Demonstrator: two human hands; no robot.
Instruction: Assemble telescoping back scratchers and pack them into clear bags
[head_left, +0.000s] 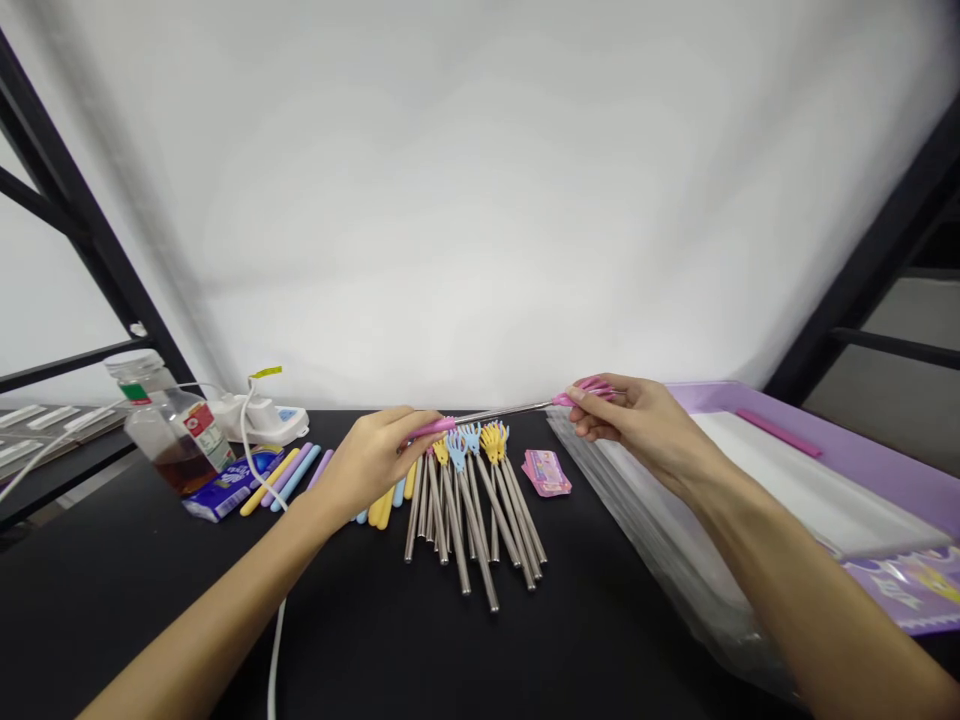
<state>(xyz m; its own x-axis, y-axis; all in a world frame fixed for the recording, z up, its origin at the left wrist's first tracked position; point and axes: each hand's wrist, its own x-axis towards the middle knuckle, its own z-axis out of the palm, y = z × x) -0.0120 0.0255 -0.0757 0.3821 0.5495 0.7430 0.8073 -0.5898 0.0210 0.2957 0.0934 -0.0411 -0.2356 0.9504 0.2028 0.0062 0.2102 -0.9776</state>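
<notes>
Both hands hold one pink telescopic back scratcher [502, 411], stretched out level above the table with its thin metal rod showing. My left hand [375, 455] is closed around the pink handle. At the other end, my right hand [611, 410] pinches the pink claw-shaped head, partly hidden by the fingers. Below lies a row of metal rods [480, 530] with blue and yellow hand-shaped heads [491, 440] pointing to the wall. Yellow, blue and purple handles [382, 505] lie partly behind my left hand.
Small pink cards [546, 472] lie right of the rods. Clear plastic bags [637, 510] and a purple box [705, 398] holding a pink handle [778, 432] fill the right. Leftward are a bottle [176, 425], a blue packet [232, 485], a power strip [281, 425] and a white cable [276, 640].
</notes>
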